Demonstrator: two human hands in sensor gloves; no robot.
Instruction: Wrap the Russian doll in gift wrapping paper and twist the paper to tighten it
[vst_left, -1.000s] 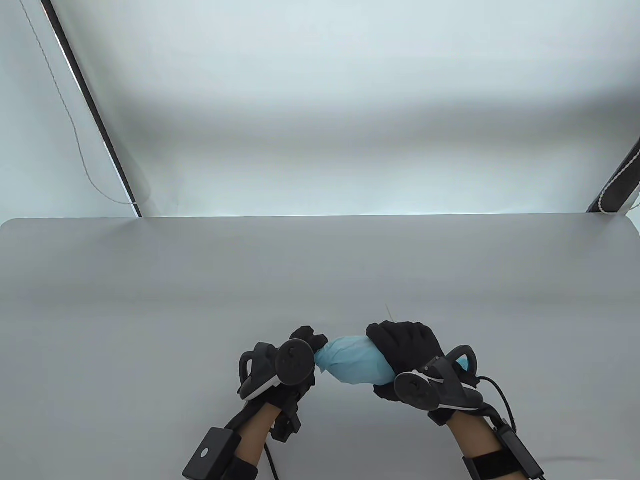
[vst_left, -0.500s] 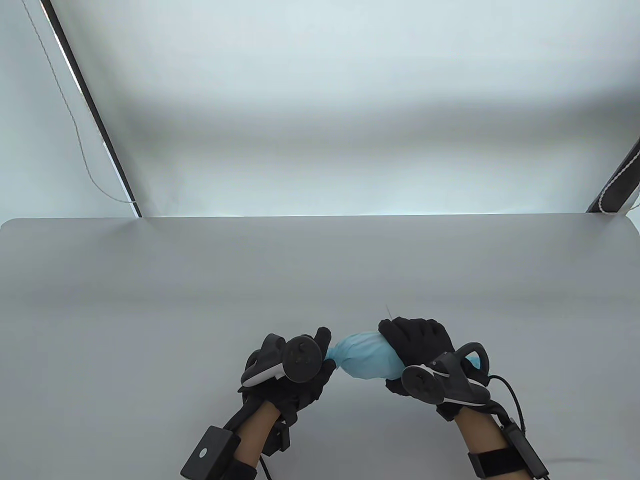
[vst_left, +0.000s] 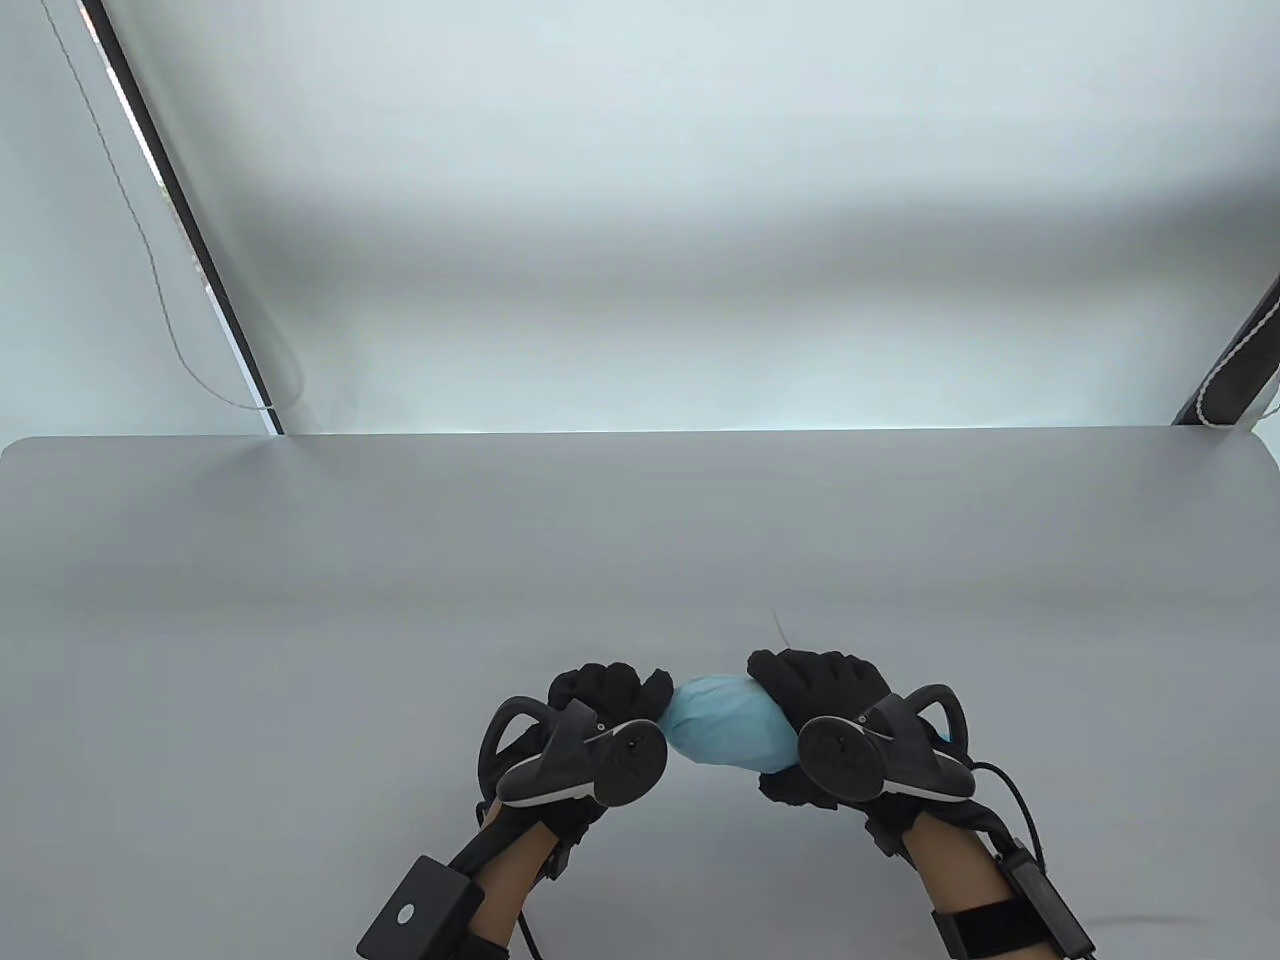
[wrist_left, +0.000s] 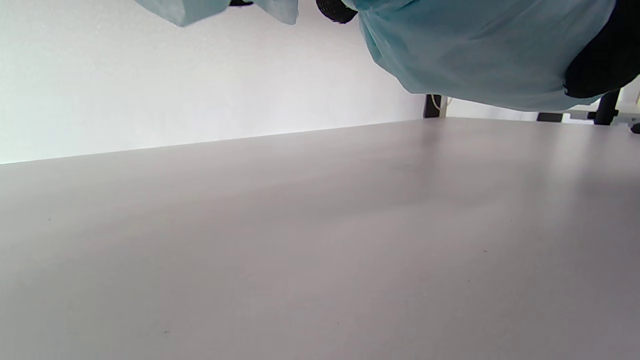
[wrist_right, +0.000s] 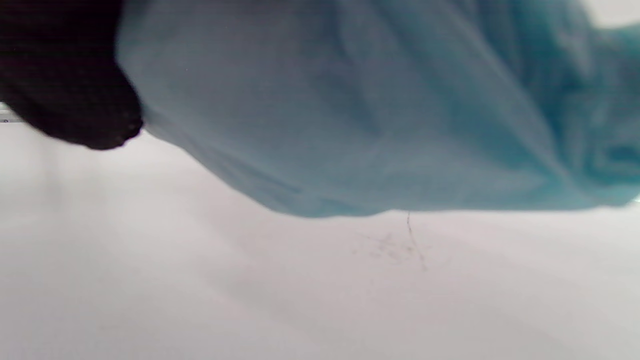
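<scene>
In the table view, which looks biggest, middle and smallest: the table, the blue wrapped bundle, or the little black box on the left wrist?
1. Table, by far the largest.
2. Blue wrapped bundle.
3. Black box, though it looks close to the bundle's size and is cut off at the edge.

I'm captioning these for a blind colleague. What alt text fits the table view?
Two black-gloved hands hold a blue paper bundle just above a grey table: the left hand grips its twisted end, the right hand wraps the body.

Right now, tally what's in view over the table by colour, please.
Light blue paper-wrapped bundle: 1
Black gloved hands, left hand and right hand: 2
Black-and-white hand trackers: 2
Black forearm boxes: 2
Total: 7
</scene>
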